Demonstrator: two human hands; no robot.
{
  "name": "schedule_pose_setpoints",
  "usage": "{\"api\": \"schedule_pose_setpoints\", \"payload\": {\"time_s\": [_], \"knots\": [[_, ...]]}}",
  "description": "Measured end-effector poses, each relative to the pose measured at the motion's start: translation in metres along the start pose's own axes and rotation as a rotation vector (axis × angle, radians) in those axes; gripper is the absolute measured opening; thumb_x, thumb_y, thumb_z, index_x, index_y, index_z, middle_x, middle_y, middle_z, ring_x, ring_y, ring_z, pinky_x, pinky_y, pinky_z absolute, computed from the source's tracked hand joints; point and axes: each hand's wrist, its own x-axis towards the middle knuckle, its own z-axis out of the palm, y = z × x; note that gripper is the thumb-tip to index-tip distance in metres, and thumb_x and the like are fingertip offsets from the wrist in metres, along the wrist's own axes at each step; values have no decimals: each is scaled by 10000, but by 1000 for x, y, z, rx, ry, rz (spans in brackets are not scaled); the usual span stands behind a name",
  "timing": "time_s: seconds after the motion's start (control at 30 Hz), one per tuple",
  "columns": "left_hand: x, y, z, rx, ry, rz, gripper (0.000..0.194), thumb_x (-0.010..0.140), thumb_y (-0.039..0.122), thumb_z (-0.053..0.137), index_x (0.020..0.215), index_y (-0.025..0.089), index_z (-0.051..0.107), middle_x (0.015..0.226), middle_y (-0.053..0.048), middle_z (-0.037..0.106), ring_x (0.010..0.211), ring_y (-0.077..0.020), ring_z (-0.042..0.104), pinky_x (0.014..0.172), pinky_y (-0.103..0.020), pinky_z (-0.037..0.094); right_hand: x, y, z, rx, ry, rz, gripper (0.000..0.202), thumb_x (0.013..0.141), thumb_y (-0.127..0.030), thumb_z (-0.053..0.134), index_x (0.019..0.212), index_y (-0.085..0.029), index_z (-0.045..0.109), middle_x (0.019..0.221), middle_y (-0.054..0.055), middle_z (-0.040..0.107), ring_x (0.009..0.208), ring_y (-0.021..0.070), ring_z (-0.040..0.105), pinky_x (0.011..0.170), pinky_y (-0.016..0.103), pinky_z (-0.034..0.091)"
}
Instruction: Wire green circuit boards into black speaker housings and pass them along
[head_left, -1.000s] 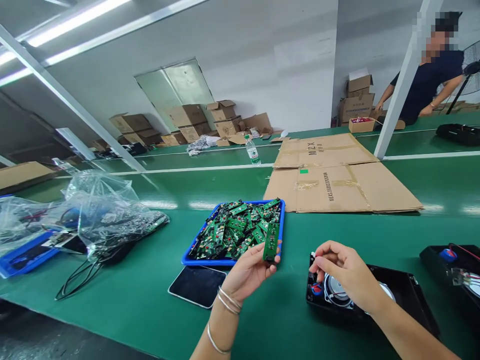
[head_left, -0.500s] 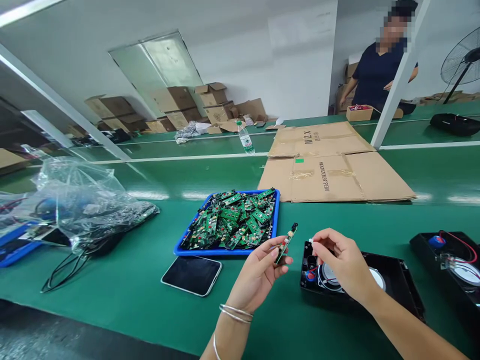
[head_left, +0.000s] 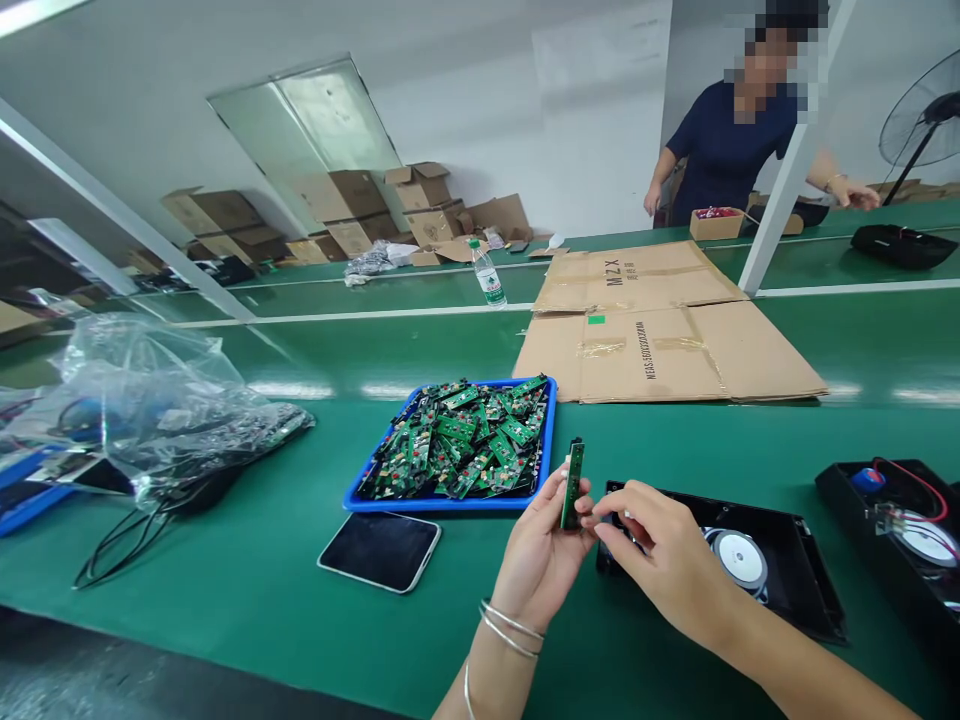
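Note:
My left hand [head_left: 551,530] grips a narrow green circuit board [head_left: 573,485] between thumb and fingers, holding it nearly upright above the table. Close to the board's right side, my right hand [head_left: 656,545] has thumb and index finger curled into a pinch. A small white bit shows between those fingers, too small to name for certain. Partly behind my right hand lies an open black speaker housing [head_left: 795,570] with a round silver-white speaker [head_left: 739,558] inside; its left part is mostly hidden. A blue tray [head_left: 442,506] heaped with similar circuit boards [head_left: 457,430] stands to the left.
A phone [head_left: 380,550] lies before the tray. Another black housing [head_left: 892,540] with red wires is at right. Flattened cardboard [head_left: 660,330] and a water bottle [head_left: 489,277] are farther back. Plastic bags [head_left: 165,400] lie left. A person [head_left: 731,150] stands across the bench.
My left hand has shifted right and turned the circuit board more upright. My right hand has moved left from the housing's corner to the board. The person opposite has stretched out an arm.

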Motion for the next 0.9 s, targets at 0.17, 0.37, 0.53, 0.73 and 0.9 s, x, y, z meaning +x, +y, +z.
{"api": "schedule_pose_setpoints", "payload": {"time_s": [0.17, 0.37, 0.53, 0.73, 0.9], "knots": [[1, 3, 6, -73, 81, -35, 263, 914, 292, 428, 886, 56, 540, 789, -57, 523, 599, -45, 454, 547, -170, 413, -1, 4, 3, -44, 0, -18, 106, 822, -151, 525, 844, -189, 621, 674, -22, 482, 571, 16, 386, 534, 140, 303], [-6, 2, 12, -111, 18, -4, 309, 923, 276, 393, 1066, 90, 594, 817, -48, 538, 738, -112, 531, 665, -223, 477, -2, 1, 6, -67, 64, -105, 91, 833, -157, 519, 800, -161, 604, 686, -16, 501, 590, 18, 414, 538, 146, 319], [-17, -10, 14, -29, -19, 126, 320, 887, 291, 480, 1114, 115, 621, 903, -77, 582, 847, -140, 549, 761, -236, 480, -5, 0, 11, -105, 158, -209, 69, 836, -188, 527, 865, -158, 581, 752, -11, 548, 700, 43, 473, 622, 168, 367], [-19, -20, 15, -18, -112, 111, 433, 773, 333, 649, 1146, 114, 617, 989, -115, 602, 969, -191, 541, 879, -290, 455, -6, 0, 13, -106, 192, -208, 68, 832, -164, 528, 771, -147, 554, 717, -16, 537, 703, 48, 477, 642, 178, 369], [-18, -13, 15, -1, -159, 123, 384, 798, 323, 621, 1133, 136, 618, 881, -67, 596, 835, -146, 550, 843, -301, 473, -2, -4, 4, -79, 152, -150, 95, 828, -145, 523, 745, -143, 569, 643, -19, 481, 593, 24, 419, 546, 154, 334]]}}
